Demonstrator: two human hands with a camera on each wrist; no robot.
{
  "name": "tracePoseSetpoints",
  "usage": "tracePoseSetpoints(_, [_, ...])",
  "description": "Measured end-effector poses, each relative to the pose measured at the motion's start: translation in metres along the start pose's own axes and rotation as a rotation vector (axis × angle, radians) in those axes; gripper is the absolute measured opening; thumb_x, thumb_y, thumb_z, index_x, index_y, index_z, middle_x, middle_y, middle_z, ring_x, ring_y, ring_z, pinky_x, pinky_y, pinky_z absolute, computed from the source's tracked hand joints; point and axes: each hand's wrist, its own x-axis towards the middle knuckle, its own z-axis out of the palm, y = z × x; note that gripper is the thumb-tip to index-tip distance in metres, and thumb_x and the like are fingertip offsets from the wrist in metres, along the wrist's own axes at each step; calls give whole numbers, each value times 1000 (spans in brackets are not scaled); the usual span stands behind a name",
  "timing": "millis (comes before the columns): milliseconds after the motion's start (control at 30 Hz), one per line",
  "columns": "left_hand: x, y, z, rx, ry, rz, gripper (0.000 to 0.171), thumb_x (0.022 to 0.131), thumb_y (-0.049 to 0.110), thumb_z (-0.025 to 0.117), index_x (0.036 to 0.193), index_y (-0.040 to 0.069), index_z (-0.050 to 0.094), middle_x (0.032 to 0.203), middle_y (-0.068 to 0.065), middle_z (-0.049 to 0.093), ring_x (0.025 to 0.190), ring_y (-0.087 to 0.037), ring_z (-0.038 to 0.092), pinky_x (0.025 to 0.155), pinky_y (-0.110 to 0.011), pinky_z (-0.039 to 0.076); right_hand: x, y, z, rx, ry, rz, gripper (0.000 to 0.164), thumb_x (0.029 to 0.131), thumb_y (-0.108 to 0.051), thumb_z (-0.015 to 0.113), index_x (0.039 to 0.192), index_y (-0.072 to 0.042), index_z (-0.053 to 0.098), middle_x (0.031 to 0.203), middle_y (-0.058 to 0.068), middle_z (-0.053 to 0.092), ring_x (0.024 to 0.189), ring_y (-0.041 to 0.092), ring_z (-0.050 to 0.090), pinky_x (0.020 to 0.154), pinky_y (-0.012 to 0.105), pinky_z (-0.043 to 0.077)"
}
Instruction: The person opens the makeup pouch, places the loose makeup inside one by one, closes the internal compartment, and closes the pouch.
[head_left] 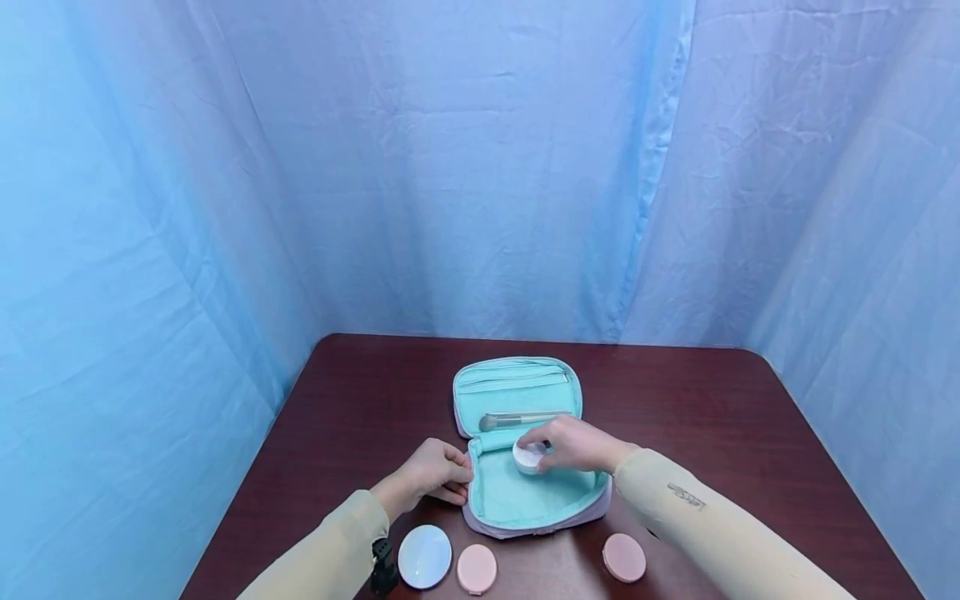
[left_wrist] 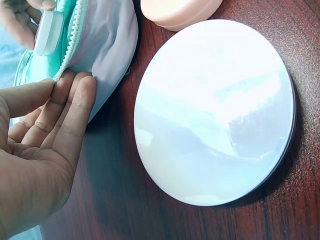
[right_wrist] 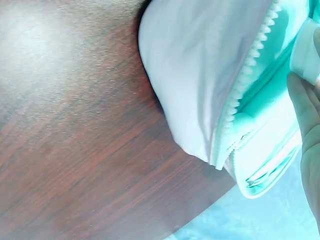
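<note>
An unzipped cosmetic bag (head_left: 540,498), lavender outside and mint green inside, lies with its lid folded back. My left hand (head_left: 435,472) pinches the bag's zippered rim on its left side; in the left wrist view the thumb and fingertips meet at the white zipper teeth (left_wrist: 75,32). With my right hand (head_left: 577,444) I grip a small round white case (head_left: 527,458) by its sides, inside the bag's main compartment. The same white case (right_wrist: 304,52) shows at the right edge of the right wrist view. A makeup brush (head_left: 517,420) lies across the bag near the lid's fold.
A round, shiny white disc (head_left: 424,557) lies by my left wrist, beside a pink round compact (head_left: 477,569). Another pink compact (head_left: 624,557) sits in front of the bag on the right. The dark wooden table (head_left: 697,417) backs onto blue curtains (head_left: 480,183).
</note>
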Motion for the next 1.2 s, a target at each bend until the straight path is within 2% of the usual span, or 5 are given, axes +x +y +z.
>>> tracePoseSetpoints(167, [-1, 1, 2, 6, 2, 2, 12, 89, -1, 71, 99, -7, 71, 84, -23, 71, 69, -23, 71, 73, -46, 64, 7, -4, -1, -21, -41, 39, 40, 87, -21, 82, 127, -21, 74, 119, -7, 74, 104, 4, 66, 83, 24, 56])
tracePoseSetpoints(300, [-1, 2, 2, 3, 3, -2, 12, 88, -1, 71, 99, -7, 71, 83, -22, 71, 68, -23, 70, 72, -46, 64, 12, -9, 0, -31, -58, 36, 40, 88, -21, 82, 128, -21, 73, 119, -6, 74, 103, 5, 66, 84, 25, 56])
tracePoseSetpoints(700, [-2, 4, 4, 10, -4, 2, 11, 88, -1, 70, 98, -7, 70, 81, -21, 71, 68, -22, 71, 73, -46, 64, 23, -21, 13, -56, -47, -63, 39, 86, -17, 83, 124, -17, 75, 118, -6, 74, 105, 8, 67, 87, 24, 56])
tracePoseSetpoints(867, [-4, 4, 4, 21, 1, 7, 12, 89, -1, 70, 99, -8, 70, 81, -21, 71, 68, -22, 70, 73, -46, 64, 26, -20, 19, -97, -19, -111, 39, 85, -17, 83, 123, -16, 75, 114, -5, 75, 97, 5, 68, 84, 23, 56])
tracePoseSetpoints(1200, [-6, 6, 4, 31, -3, 21, 12, 89, 0, 70, 99, -8, 70, 83, -22, 71, 69, -23, 71, 74, -46, 64, 29, -30, 19, -152, -46, -69, 38, 87, -20, 83, 123, -15, 74, 116, -6, 75, 103, 6, 68, 89, 24, 56])
